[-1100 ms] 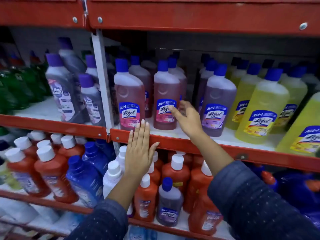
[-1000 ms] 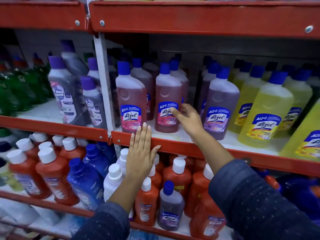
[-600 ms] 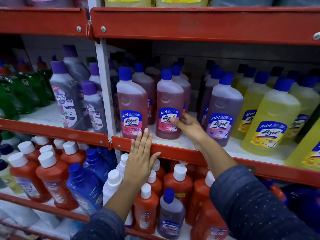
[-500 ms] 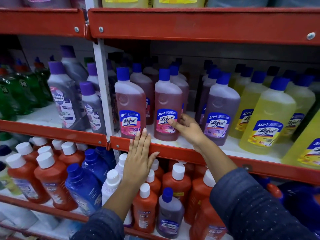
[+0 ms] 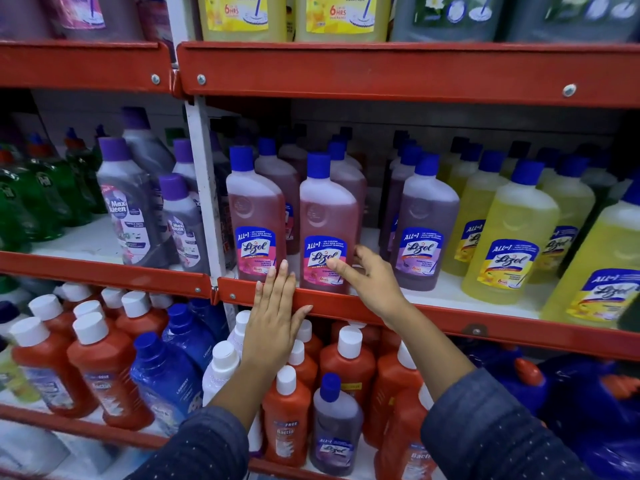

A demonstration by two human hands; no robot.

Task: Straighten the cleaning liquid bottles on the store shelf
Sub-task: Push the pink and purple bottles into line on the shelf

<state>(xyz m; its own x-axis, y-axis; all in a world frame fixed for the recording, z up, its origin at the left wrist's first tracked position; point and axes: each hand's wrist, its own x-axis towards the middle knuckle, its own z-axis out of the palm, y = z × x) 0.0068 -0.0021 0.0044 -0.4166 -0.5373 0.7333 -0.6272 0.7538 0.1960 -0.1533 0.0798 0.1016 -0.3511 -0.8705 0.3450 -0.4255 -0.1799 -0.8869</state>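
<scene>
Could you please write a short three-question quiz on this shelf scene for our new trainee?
1. True or false: the left hand lies flat against the red shelf edge.
2. Which front-row bottle does the right hand touch? A) the yellow bottle B) the second pink bottle C) the lavender bottle
3. What colour are the caps on the orange bottles below?

Key: 1 true; 2 B; 3 white.

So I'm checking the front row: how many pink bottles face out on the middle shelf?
2. One pink bottle beside the white post, one at the right hand. More stand behind, partly hidden.
</scene>
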